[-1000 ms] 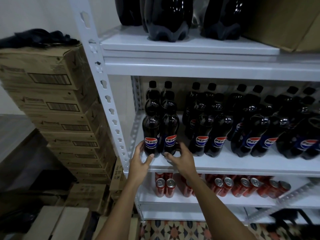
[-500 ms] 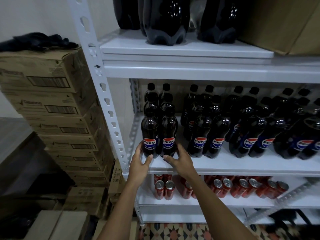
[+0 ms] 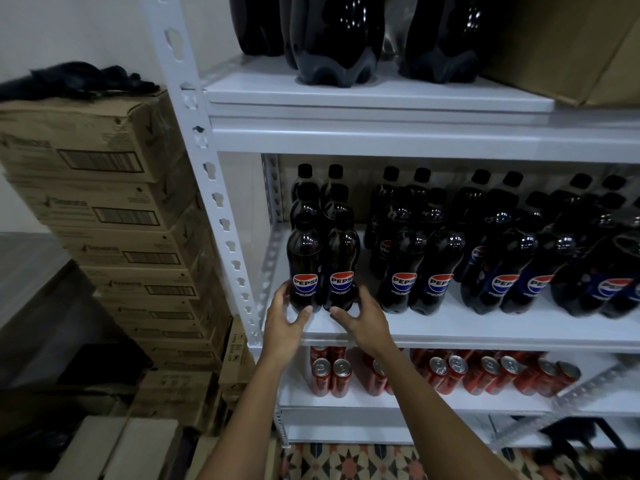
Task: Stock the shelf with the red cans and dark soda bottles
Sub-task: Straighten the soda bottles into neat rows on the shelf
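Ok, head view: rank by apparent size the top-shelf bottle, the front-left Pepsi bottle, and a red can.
1. Top-shelf bottle, cropped yet largest.
2. Front-left Pepsi bottle.
3. Red can, smallest, though the wide-angle lens skews apparent sizes.

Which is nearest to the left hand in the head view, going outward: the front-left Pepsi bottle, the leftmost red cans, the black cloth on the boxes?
From the left hand:
1. front-left Pepsi bottle, touching its fingers.
2. leftmost red cans, shelf below.
3. black cloth, far upper left, atop the cardboard boxes.
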